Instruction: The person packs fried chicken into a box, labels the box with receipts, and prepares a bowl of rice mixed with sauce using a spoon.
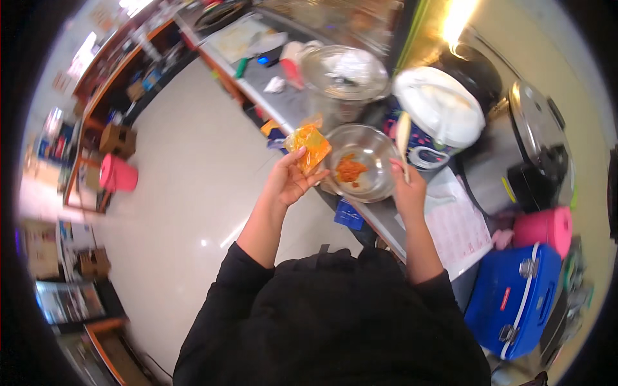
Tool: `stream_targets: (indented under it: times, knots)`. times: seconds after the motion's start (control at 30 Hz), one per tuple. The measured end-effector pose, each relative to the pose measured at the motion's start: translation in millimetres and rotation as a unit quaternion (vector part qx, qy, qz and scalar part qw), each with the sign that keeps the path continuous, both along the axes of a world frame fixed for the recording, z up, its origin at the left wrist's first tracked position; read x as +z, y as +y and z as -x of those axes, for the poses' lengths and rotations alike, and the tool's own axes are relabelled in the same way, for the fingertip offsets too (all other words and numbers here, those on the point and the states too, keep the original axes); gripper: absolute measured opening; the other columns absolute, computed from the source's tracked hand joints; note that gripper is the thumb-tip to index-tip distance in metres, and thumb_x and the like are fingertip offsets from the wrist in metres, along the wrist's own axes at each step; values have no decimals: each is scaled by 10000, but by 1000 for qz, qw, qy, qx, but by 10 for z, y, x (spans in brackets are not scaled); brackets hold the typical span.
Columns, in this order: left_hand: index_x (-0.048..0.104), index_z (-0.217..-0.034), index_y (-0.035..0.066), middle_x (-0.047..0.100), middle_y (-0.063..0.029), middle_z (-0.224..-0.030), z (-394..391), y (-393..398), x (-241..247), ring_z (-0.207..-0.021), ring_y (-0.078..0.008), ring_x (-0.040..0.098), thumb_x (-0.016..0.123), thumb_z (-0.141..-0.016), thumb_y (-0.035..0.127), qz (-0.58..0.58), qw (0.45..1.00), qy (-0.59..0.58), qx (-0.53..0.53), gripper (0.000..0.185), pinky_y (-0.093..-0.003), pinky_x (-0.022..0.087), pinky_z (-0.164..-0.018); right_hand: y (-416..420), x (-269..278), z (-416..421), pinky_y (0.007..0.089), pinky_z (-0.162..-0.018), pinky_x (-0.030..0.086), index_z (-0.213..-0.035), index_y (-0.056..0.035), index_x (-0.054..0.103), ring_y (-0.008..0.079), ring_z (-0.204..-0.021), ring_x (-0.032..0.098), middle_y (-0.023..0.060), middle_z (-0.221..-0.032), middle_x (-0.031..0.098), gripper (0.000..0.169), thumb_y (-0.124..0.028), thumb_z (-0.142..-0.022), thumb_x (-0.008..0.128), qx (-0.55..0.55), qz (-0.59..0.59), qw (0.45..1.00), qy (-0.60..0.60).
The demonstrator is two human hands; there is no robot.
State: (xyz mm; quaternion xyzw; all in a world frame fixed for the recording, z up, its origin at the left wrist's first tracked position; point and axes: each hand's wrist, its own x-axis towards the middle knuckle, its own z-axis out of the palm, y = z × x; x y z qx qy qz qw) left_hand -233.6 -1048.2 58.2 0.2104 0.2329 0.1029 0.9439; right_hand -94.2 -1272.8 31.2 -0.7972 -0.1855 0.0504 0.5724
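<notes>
My left hand (pixel 294 181) holds a clear plastic packet (pixel 309 144) smeared inside with orange-yellow paste, at the left rim of a steel bowl (pixel 379 181). In the bowl lies a clump of orange-red paste (pixel 351 169). My right hand (pixel 408 188) is closed around the handle of a pale wooden spoon (pixel 403 135), which points away from me, beside the bowl's right rim. Some fingers of that hand seem to touch the rim, though I cannot tell whether they grip it.
Behind the bowl stands a steel pot (pixel 345 87) with crumpled white stuff on top. A white-lidded rice cooker (pixel 439 108), printed sheets (pixel 451 222), a large steel cooker (pixel 497 154) and a blue cooler box (pixel 512 294) line the right. A blue packet (pixel 348 214) hangs at the counter edge.
</notes>
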Motion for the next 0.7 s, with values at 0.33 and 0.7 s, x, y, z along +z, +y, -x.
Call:
stream_targets:
  times: [0.33,0.7]
  knots:
    - [650,-927,80,377,-183,-1386,3129,-35,525,-1338,-385,248,531,-886,228,3,935,-291,203,195,-599,266,-1051,639,-44,1551,256,-785,443,-1063,-8,640,122,-861,576,56,-918,637,266,-215,-920,554,226,-1,970,90]
    - [549,-1059,103,588,-53,-916,7363,-1652,-870,-789,-189,559,641,-833,180,110,699,27,706,256,-478,480,-895,1138,-850,3720,248,-798,419,-1107,13,614,111,-859,528,49,-944,605,294,-208,-926,543,460,97,867,162]
